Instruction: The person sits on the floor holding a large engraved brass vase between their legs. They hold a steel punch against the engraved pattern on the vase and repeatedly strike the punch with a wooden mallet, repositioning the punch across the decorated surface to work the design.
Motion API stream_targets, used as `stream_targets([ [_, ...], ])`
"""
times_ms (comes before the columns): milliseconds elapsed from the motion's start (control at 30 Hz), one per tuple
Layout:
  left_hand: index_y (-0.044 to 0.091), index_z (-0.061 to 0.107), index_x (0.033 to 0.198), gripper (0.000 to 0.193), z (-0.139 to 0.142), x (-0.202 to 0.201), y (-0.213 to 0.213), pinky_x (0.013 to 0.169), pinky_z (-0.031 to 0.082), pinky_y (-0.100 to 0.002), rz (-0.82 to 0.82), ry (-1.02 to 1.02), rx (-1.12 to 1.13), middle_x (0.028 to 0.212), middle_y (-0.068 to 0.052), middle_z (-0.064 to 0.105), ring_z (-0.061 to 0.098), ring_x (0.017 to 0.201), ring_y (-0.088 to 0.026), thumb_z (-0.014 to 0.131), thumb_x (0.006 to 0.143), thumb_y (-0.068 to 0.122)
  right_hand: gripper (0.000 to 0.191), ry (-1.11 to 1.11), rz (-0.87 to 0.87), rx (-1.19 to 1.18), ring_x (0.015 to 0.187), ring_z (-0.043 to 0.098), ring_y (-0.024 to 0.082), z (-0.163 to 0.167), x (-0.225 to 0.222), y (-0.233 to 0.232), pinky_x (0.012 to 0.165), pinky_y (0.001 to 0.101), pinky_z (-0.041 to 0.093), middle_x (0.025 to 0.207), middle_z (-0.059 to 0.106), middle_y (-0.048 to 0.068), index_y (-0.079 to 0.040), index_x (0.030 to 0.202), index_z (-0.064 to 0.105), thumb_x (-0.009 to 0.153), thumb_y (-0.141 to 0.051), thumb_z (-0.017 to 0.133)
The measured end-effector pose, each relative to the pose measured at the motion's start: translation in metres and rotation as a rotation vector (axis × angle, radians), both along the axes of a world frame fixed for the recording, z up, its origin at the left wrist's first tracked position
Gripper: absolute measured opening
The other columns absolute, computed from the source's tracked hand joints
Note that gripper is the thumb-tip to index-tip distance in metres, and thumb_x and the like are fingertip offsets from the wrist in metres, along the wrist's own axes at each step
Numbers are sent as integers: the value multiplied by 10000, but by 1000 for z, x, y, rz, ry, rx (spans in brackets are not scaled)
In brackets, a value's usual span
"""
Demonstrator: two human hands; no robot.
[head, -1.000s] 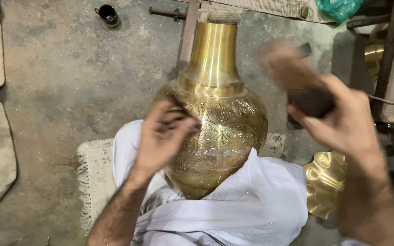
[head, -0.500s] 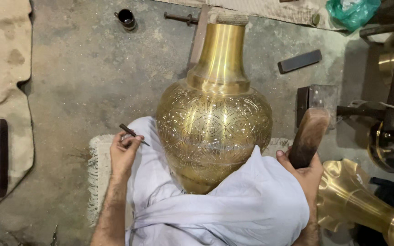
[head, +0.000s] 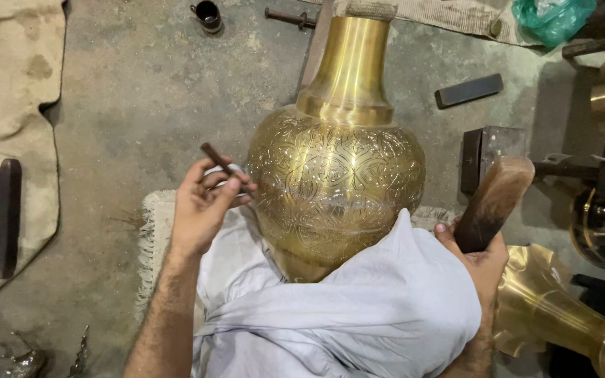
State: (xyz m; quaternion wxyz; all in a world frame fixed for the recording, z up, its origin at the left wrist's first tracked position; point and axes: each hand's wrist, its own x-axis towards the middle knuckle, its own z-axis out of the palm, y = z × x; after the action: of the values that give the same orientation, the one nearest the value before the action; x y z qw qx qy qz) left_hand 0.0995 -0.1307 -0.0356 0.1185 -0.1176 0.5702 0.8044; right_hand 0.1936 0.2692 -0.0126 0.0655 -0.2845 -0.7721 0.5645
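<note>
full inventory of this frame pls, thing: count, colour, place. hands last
engraved vase: 1, brass gold, centre, lying across the lap, neck pointing away
white cloth: 1, white, over the lap, under the vase's base
chisel: 1, dark, in the left hand, left of the vase
wooden mallet: 1, brown, in the right hand, right of the vase
second brass piece: 1, gold, bottom right
dark flat bar: 1, black, floor, upper right
dark block: 1, dark brown, floor, behind the mallet
small cup: 1, dark, floor, top
long dark bar: 1, dark, on the beige mat at left
green bag: 1, green, top right
left hand: gripping the chisel
right hand: gripping the mallet
</note>
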Motion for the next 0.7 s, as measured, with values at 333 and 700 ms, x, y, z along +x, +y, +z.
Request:
stream_targets([
  [333, 0, 497, 1388, 386, 15, -23, 63, 967, 656, -343, -380, 273, -55, 1127, -138, 738, 744, 1084, -203, 639, 1030, 35, 330, -69, 192, 247, 869, 661, 119, 8, -8, -6, 794, 296, 569, 977, 734, 98, 47, 1124, 640, 886, -25, 858],
  [700, 10, 452, 1437, 343, -19, -8, 55, 1050, 664, -330, -245, 295, 125, 1207, -130, 716, 751, 1108, -163, 622, 1139, 16, 390, -89, 271, 133, 920, 653, 97, 11, -27, -22, 800, 274, 551, 1100, 717, 45, 24, 1321, 627, 974, 52, 804],
])
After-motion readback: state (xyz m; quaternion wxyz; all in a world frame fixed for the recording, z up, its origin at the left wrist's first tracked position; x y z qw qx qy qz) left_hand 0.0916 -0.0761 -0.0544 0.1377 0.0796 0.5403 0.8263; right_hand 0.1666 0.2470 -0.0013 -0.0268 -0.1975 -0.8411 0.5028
